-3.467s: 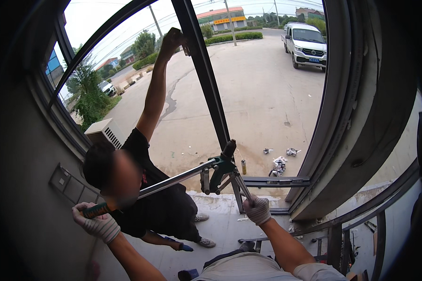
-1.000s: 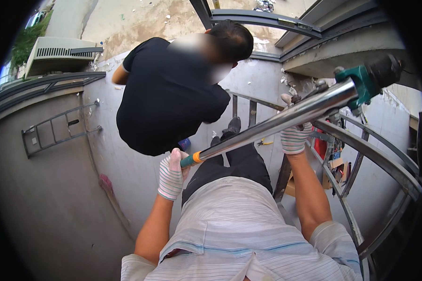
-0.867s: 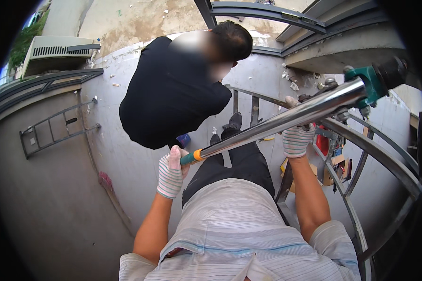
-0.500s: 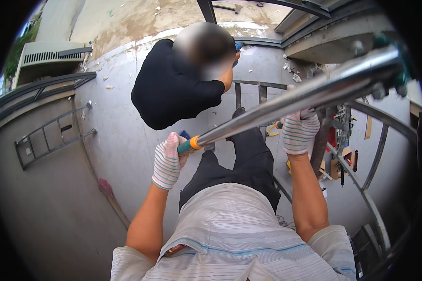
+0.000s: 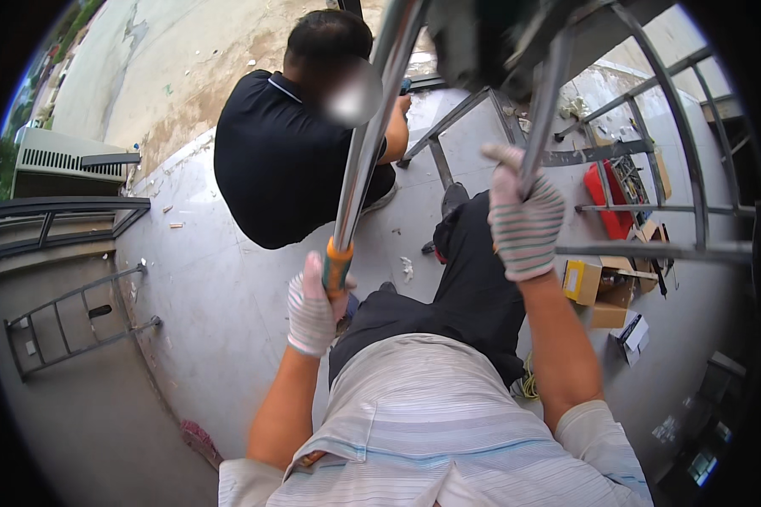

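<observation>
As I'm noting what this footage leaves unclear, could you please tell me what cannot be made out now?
Head view: tool head, blurred and cut off by the upper edge.
Head view: lower end of the orange-green handle, hidden in the left grip.
Head view: blue item by the co-worker's hand, too small to identify.
Head view: contents of the red container, too small and partly covered by metal bars.

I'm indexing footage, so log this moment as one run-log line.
left hand: grips green-and-orange handle of two-armed tool | right hand: grips its other metal arm | nearby: crouching co-worker, cardboard box
</observation>
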`<state>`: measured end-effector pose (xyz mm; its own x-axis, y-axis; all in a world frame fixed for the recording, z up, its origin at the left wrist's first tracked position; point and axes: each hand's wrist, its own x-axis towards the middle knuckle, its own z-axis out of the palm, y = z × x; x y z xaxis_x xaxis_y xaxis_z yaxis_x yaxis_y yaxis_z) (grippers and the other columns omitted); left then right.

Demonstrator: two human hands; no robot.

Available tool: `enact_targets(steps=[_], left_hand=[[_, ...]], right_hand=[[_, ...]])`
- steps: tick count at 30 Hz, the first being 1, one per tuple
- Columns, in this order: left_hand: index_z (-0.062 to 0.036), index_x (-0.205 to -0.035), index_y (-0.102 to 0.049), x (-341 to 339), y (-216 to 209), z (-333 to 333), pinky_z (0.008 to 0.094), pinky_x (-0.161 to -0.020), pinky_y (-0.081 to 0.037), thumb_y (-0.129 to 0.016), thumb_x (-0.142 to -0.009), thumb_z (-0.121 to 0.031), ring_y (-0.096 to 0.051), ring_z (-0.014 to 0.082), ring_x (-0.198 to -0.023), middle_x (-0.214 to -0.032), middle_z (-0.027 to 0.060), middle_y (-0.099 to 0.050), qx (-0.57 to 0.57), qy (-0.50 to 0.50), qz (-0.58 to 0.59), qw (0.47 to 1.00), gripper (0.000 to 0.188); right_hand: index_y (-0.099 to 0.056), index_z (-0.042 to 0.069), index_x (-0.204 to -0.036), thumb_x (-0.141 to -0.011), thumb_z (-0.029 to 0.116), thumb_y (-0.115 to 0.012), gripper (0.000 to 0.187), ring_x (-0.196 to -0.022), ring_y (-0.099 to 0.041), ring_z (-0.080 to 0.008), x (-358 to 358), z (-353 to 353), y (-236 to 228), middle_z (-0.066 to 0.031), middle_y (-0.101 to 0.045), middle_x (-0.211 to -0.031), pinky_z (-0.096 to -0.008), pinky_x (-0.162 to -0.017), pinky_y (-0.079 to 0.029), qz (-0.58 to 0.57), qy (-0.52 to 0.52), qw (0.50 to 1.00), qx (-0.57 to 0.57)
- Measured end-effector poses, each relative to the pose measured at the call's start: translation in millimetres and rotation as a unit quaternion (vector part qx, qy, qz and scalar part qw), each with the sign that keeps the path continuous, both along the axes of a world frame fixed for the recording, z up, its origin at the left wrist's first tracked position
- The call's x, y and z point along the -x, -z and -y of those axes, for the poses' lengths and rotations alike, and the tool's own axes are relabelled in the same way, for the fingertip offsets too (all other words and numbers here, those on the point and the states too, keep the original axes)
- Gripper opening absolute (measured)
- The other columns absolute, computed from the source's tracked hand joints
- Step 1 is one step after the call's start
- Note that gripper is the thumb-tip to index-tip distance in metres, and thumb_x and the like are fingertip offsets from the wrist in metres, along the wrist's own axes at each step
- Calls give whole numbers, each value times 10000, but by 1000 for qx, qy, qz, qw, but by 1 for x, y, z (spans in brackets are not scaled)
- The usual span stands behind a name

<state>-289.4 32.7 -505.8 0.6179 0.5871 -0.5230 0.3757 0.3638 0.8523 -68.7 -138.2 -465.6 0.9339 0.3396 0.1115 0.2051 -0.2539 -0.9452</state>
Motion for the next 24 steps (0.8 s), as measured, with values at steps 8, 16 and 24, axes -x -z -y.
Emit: enact_targets(steps=[8, 16, 24], left_hand=[[-42, -735, -599, 166, -6, 21, 256, -374, -274, -306, -1074, -579, -317, 85, -371, -467, -32, -367, 124, -7, -9, 992, 699], [-23, -752, -610, 214, 30, 47, 257, -371, -266, -363, -1057, -608, -328, 87, -370, -477, -28, -374, 198, -31, 21, 979, 704], [-46, -760, -587, 262, 36, 25, 261, -365, -268, -398, -1020, -663, -321, 103, -370, -477, -26, -338, 168, -111, 22, 979, 695]], right_hand=[[-759, 87, -1147, -971, 151, -622, 232, -508, -518, -77, 145, 30, -3, -43, -543, -580, -269, -525, -449, 55, -43, 995, 67], [-744, 92, -1169, -954, 111, -646, 237, -556, -575, -103, 194, 42, -10, -50, -621, -669, -269, -593, -504, 62, -49, 992, 94], [-725, 87, -1154, -923, 98, -648, 243, -574, -621, -200, 217, 1, 0, -107, -672, -753, -296, -596, -512, 11, -135, 981, 141]])
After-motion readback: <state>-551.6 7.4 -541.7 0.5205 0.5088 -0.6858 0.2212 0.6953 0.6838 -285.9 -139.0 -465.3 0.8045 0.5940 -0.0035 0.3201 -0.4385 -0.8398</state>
